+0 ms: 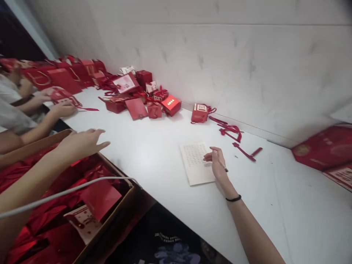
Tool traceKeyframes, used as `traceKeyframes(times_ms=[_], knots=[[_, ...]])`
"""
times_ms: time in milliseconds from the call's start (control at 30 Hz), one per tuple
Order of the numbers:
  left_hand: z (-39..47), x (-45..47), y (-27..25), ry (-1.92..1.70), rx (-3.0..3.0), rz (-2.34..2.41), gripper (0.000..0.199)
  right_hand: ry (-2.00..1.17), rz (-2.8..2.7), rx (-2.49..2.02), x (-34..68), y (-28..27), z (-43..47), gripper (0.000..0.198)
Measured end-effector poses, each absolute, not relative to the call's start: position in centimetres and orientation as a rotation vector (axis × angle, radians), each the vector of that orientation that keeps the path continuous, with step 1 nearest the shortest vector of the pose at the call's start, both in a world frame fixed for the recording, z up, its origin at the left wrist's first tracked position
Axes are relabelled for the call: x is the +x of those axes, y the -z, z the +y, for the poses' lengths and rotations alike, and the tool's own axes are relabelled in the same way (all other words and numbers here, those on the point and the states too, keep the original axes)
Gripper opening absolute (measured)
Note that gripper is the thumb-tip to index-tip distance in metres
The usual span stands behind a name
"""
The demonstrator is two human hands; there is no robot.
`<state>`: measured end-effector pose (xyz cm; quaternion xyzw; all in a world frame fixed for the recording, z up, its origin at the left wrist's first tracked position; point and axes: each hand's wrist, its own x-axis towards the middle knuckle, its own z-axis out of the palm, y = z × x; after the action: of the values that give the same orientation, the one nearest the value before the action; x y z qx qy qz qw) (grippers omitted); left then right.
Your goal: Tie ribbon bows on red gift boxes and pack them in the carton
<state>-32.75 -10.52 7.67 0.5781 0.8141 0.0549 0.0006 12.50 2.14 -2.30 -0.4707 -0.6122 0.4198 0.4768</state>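
Note:
My left hand (84, 145) is stretched out with the fingers apart, above the far rim of a cardboard box (128, 196) full of red packages; nothing is in it. My right hand (218, 165), with a black band at the wrist, rests at the right side of a sheet of paper (195, 172) on the white table. A slim pen (224, 168) shows between its curled fingers, mostly hidden by them. Rows of small writing or print cover the upper part of the sheet, too blurred to read.
Red gift boxes (136, 108) lie heaped against the wall. A small red package (200, 113) and loose red ribbons (232, 132) lie nearer. A white cable (82, 185) crosses the cardboard box. Co-workers' hands (64, 109) handle red packaging at left. A large red bag (324, 146) stands at right.

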Motion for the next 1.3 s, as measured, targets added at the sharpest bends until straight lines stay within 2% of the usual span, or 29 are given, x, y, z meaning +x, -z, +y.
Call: traceKeyframes(times_ms=[67,167,267,333,400,633,867,1067,1300], knots=[[-7.0,-26.6,-9.2,0.003,2.005,2.525,0.052,-1.080,-1.425,-1.132,13.2,2.2,1.2,0.039],[-1.5,-17.5,-8.9,-0.046,2.222,2.273,0.040,-1.133,-1.320,-1.106,13.4,1.9,0.0,0.033],[3.3,-10.4,-5.7,-0.304,2.293,1.949,0.027,-1.201,-1.221,-1.099,13.0,1.9,-0.3,0.028],[5.4,-7.2,-2.8,-0.596,2.174,1.836,0.019,-1.235,-1.132,-1.112,13.0,2.3,0.1,0.026],[6.5,-5.1,-0.2,-0.823,2.027,1.832,0.019,-1.240,-1.028,-1.134,13.3,3.0,1.0,0.024],[6.7,-3.8,3.3,-0.987,1.789,1.901,0.018,-1.207,-0.900,-1.259,13.8,3.5,3.0,0.029],[7.2,-3.2,3.7,-0.818,2.003,1.921,0.016,-1.201,-1.265,-1.331,10.3,3.2,1.6,0.030],[7.3,-3.1,3.9,-0.794,2.000,1.939,0.016,-1.136,-1.480,-1.350,10.8,3.6,0.9,0.040],[7.3,-2.9,3.6,-0.754,1.984,1.942,0.015,-1.071,-1.647,-1.403,11.2,3.4,0.6,0.039]])
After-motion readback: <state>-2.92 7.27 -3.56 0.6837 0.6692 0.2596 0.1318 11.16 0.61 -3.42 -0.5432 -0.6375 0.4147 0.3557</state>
